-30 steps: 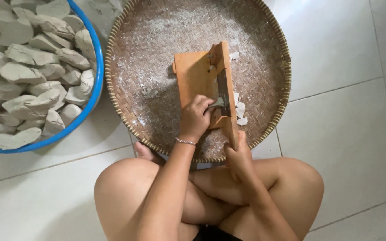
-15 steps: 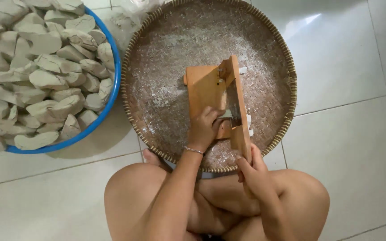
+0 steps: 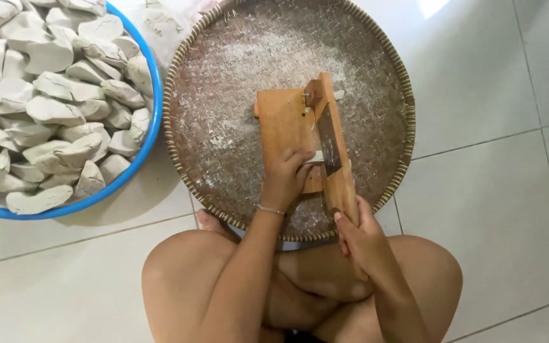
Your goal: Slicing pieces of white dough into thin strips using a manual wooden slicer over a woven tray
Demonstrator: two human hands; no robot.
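Observation:
A wooden slicing board (image 3: 285,121) with a hinged metal blade (image 3: 328,141) on a wooden lever lies in a round woven tray (image 3: 389,82) dusted with white powder. My left hand (image 3: 289,176) presses a small pale piece (image 3: 316,157) against the board right beside the blade. My right hand (image 3: 358,230) is closed around the near end of the lever handle (image 3: 343,190). My bare knees sit just below the tray's near rim.
A blue plastic basin (image 3: 149,143) heaped with several pale, floury lumps (image 3: 52,108) stands to the left of the tray. White floor tiles (image 3: 497,146) surround everything, with bare floor to the right.
The view has shifted so the tray and board sit further right and lower. The blade lever now lies down along the board, and my left hand stays on the piece beside it.

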